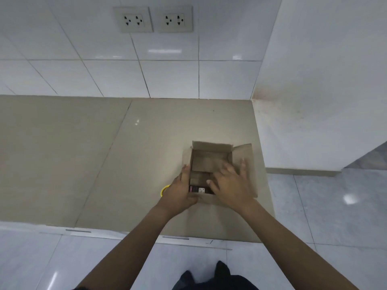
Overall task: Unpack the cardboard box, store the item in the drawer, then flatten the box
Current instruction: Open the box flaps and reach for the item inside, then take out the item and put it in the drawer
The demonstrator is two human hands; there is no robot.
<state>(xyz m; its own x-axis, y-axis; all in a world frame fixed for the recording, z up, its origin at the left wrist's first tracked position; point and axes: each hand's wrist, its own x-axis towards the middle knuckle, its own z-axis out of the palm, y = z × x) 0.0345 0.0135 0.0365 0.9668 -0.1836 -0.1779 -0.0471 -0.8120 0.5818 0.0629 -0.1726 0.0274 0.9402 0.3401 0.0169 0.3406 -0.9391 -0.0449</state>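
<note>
A small brown cardboard box stands on the beige counter near its right end, with its top flaps spread open. Inside, at the near side, lies a dark item with a white label. My left hand grips the box's left wall and near corner. My right hand hovers over the box's right half with fingers spread, covering part of the inside and the right flap. Whether its fingertips touch the item I cannot tell.
A yellow ring-shaped object peeks out behind my left hand on the counter. Drawer handles show along the counter's front edge. A tiled wall with two sockets rises behind. A white wall and the floor lie to the right.
</note>
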